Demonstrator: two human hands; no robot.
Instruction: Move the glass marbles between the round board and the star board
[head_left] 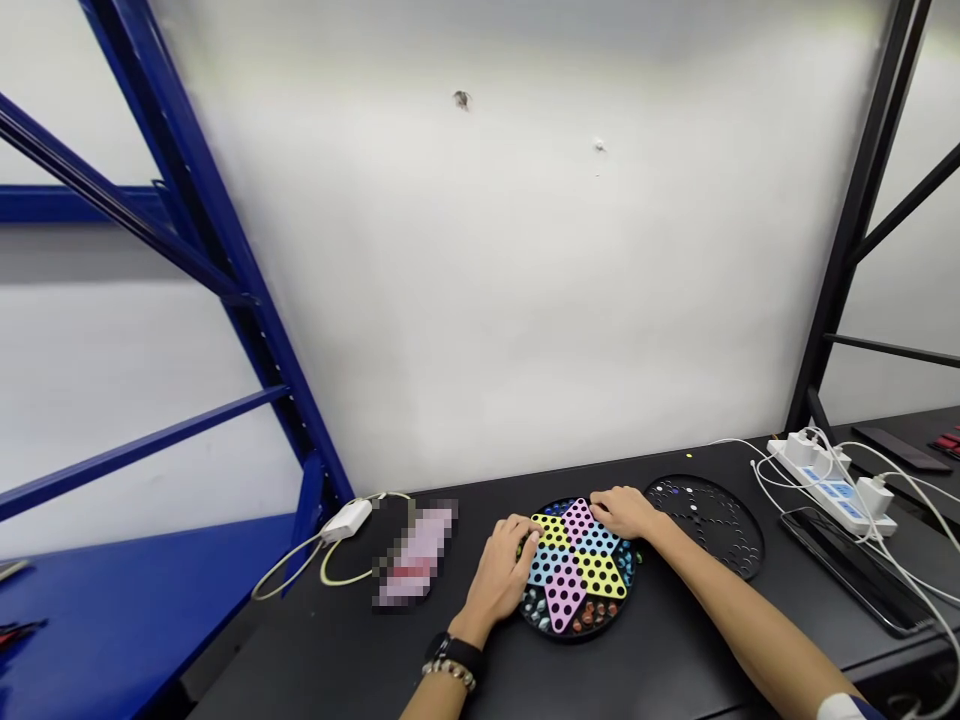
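Note:
A round Chinese checkers board lies on the black table, its star of pink, yellow and blue points dotted with black holes. Marbles sit in the rim pockets around the star, with orange-brown ones at the near side. My left hand grips the board's left side, fingers curled over a yellow point and the thumb bent toward them. At the far right side, my right hand has its bent fingers closed on the edge near a pink and a blue point. The undersides of the fingers are hidden.
A round black tray with small pockets and a few pale pieces lies right of the board. Farther right are a white power strip with cables and a black phone. A blurred pink packet and white adapter lie left.

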